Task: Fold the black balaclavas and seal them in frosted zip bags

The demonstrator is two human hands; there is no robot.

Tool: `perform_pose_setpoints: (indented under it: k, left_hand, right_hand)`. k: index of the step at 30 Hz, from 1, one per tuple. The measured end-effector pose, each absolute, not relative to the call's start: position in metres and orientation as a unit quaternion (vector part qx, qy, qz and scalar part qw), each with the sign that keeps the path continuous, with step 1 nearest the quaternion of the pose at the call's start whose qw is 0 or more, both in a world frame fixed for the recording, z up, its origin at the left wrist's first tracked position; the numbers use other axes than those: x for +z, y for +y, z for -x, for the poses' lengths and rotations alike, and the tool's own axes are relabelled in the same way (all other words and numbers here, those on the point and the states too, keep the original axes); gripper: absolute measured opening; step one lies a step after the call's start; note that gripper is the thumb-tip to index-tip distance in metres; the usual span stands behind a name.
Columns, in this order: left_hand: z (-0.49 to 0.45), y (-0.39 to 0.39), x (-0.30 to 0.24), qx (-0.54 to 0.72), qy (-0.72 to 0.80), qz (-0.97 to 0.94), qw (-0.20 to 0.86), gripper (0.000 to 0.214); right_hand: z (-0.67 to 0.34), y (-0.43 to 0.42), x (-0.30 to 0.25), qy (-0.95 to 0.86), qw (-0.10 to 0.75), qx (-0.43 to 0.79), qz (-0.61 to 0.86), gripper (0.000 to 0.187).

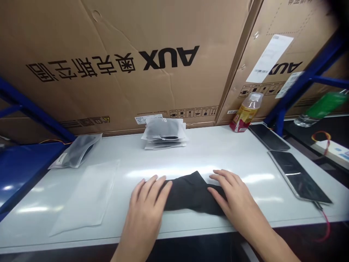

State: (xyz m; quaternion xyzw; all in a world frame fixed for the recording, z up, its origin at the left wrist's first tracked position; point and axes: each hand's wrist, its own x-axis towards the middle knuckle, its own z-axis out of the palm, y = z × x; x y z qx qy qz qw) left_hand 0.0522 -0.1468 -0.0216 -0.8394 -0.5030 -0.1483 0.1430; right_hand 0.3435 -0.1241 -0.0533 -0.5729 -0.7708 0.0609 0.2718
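A folded black cloth (191,194) lies on the white table (204,156) near its front edge. My left hand (148,202) rests flat on the cloth's left end, fingers stretched out. My right hand (231,196) lies flat on its right end, fingers also spread. Neither hand grips anything. An empty clear plastic bag (87,194) lies flat to the left of my left hand.
A stack of bagged dark items (164,133) sits at the back centre, another bagged item (76,151) at back left. A bottle (247,112) stands at back right. Two phones (268,137) (298,176) lie on the right. Large cardboard boxes (122,62) stand behind the table.
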Motion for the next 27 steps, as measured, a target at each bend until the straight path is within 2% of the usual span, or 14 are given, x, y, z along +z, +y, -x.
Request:
perform_pose_setpoints:
  k: [3,6,13,15,17,20,22,24,27]
  left_hand:
    - [-0.069,-0.145,-0.030,-0.107,-0.451,0.883,0.074,0.056]
    - [-0.074,-0.146,-0.033,-0.096,-0.458,0.884,0.022,0.051]
    - [-0.108,-0.143,-0.032,-0.144,-0.457,0.878,0.002,0.054]
    - [-0.127,-0.139,-0.038,-0.149,-0.476,0.866,-0.022,0.052]
    - [-0.146,-0.134,-0.042,-0.153,-0.503,0.850,-0.043,0.051]
    - [-0.157,-0.129,-0.037,-0.150,-0.500,0.849,-0.075,0.053]
    - [-0.146,-0.129,-0.030,-0.142,-0.483,0.860,-0.082,0.057]
    - [-0.122,-0.134,-0.026,-0.124,-0.485,0.864,-0.060,0.060]
    - [-0.073,-0.144,-0.032,-0.101,-0.516,0.851,-0.010,0.063]
  right_hand:
    - [-0.345,-0.122,-0.059,-0.776,0.254,0.056,0.574,0.030]
    - [-0.364,-0.133,-0.053,-0.728,0.223,0.065,0.646,0.045]
    - [-0.383,-0.149,-0.037,-0.621,0.165,0.218,0.734,0.049]
    - [-0.370,-0.141,-0.031,-0.572,0.197,0.214,0.767,0.048]
    - [-0.351,-0.132,-0.022,-0.537,0.280,0.176,0.776,0.051]
    - [-0.313,-0.124,-0.015,-0.571,0.404,0.079,0.710,0.056]
    - [-0.287,-0.124,-0.019,-0.672,0.426,0.037,0.605,0.038]
    - [-0.267,-0.127,-0.031,-0.759,0.392,0.028,0.519,0.042]
    - [-0.255,-0.134,-0.046,-0.837,0.293,0.041,0.461,0.060]
